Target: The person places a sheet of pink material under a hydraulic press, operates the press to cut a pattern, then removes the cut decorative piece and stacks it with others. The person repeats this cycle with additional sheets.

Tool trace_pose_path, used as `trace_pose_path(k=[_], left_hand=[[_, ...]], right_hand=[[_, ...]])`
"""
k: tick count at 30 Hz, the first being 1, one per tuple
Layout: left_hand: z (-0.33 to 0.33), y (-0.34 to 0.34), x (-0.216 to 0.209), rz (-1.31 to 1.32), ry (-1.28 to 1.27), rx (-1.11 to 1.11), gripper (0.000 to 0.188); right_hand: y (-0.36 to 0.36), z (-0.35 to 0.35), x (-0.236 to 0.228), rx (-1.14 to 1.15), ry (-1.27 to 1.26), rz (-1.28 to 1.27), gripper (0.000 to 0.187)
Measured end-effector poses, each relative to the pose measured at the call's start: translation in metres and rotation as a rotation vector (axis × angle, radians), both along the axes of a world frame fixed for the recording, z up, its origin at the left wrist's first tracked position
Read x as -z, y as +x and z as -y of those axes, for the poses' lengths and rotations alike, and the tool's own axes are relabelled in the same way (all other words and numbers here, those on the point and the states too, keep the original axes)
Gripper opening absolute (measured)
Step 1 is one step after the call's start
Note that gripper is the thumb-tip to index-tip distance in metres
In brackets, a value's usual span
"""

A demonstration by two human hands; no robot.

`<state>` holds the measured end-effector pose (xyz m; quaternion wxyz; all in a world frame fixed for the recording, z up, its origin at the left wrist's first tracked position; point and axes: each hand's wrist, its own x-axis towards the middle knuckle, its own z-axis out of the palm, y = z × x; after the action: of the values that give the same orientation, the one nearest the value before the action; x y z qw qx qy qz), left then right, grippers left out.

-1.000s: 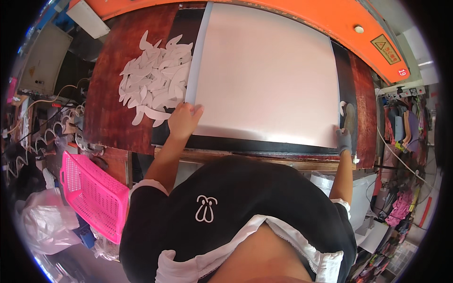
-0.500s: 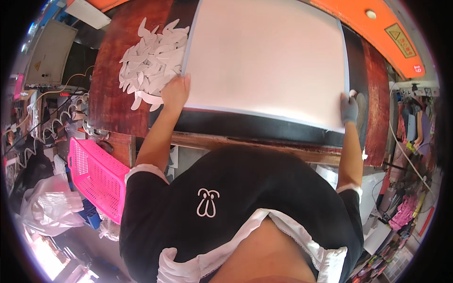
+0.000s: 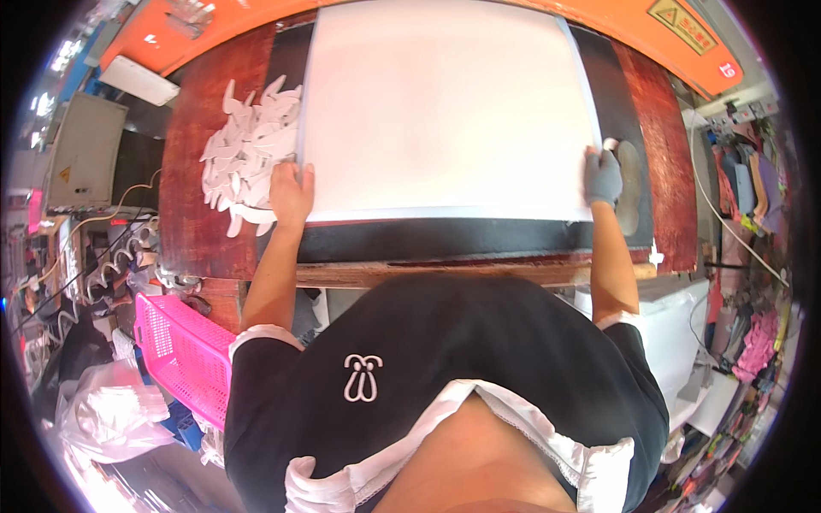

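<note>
A large white sheet (image 3: 445, 111) with pale bluish edges lies across the black work surface in front of me; its material I cannot tell. My left hand (image 3: 292, 192), bare, has its fingers closed at the sheet's left edge near the close corner. On the opposite edge, my right hand (image 3: 604, 177), in a grey glove with bare fingertips, grips the sheet's right side. Beside my left hand rises a pile of curved white cut pieces (image 3: 250, 152). To the right of the glove lies a long, rounded, greyish shape (image 3: 629, 188), partly hidden; its kind is unclear.
An orange machine beam (image 3: 590, 12) spans the far side. Reddish-brown boards (image 3: 670, 162) flank the black surface. A pink plastic basket (image 3: 184, 355) stands low at left, near a clear plastic bag (image 3: 111, 415). Assorted goods hang at far right.
The view has shifted, and the sheet's near edge, slanted before, now runs almost level. Both hands have kept hold of the sheet's sides.
</note>
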<state>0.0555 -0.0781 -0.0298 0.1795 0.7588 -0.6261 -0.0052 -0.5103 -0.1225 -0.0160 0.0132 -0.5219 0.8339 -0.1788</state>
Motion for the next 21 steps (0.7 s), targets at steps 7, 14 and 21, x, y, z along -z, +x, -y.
trace_pose_path(k=[7,14,21], left_hand=[[0.027,0.048,0.017,0.133,-0.088,0.258,0.027],[0.035,0.083,0.023,0.327,-0.129,0.22,0.024],[0.03,0.04,0.015,-0.017,-0.189,0.214,0.031]], right_hand=[[0.001,0.002,-0.004,0.004,-0.003,0.113,0.041],[-0.04,-0.015,0.009,-0.168,-0.179,0.151,0.038],[-0.103,-0.069,0.007,-0.037,0.025,-0.264,0.078]])
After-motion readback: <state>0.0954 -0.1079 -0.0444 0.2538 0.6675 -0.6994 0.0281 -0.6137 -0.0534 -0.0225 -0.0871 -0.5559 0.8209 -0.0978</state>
